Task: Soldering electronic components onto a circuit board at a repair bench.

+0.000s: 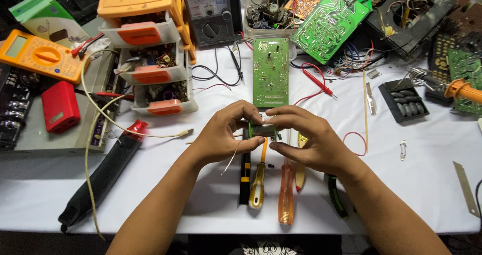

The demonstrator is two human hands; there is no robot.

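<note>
Just below the long green board [270,72], I am pinching a small part [263,130] with both hands [228,134] [309,139], fingers closed; loosening could be dropping it among the screwdrivers [257,177].

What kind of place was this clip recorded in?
Most likely an electronics repair bench. Bare green circuit boards lie on the white table, an orange handheld multimeter sits at the far left, and orange-handled screwdrivers lie below the left hand and right hand, which hold a small green part.
</note>
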